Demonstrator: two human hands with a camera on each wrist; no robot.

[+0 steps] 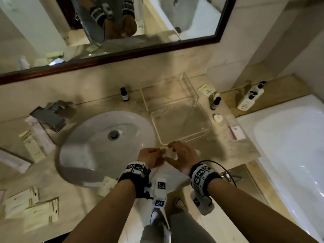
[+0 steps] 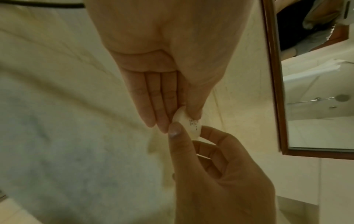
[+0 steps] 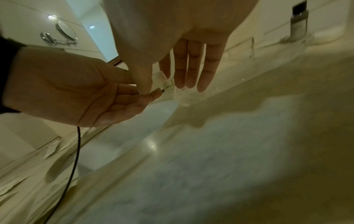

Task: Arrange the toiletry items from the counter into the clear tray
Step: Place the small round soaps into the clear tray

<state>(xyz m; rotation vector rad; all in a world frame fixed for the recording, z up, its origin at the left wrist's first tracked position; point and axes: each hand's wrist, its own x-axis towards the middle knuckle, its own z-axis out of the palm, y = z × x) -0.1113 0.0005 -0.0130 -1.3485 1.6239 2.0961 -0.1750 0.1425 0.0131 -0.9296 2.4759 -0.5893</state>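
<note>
From the head view, the left hand (image 1: pixel 151 156) and right hand (image 1: pixel 182 156) meet just above the counter's front edge (image 1: pixel 233 155), both pinching one small white wrapped soap (image 1: pixel 167 151) between thumb and fingertips, just short of the near wall of the clear tray (image 1: pixel 198 98). The tray stands between the sink (image 1: pixel 84 155) and the counter's right end; a dark-capped small bottle (image 1: pixel 124 94) stands beside its far left corner, and another small bottle (image 1: pixel 215 103), a round white soap (image 1: pixel 218 118), a flat sachet (image 1: pixel 206 89) and a bagged item with a red strip (image 1: pixel 235 131) lie along its right side. Boxes (image 1: pixel 40 210) lie at the near left, and a pump bottle (image 1: pixel 249 96) stands on the ledge by the bathtub (image 1: pixel 289 137); no label is legible. In the left wrist view, the left thumb and straight fingers (image 2: pixel 153 97) pinch the soap (image 2: pixel 188 122), whose small dark print is too blurred to read, and the right thumb and forefinger grip its other end. In the right wrist view, the right thumb presses the wrapper (image 3: pixel 162 80) against the forefinger, remaining fingers straight, while the left fingertips (image 3: pixel 153 94) nip its edge.
</note>
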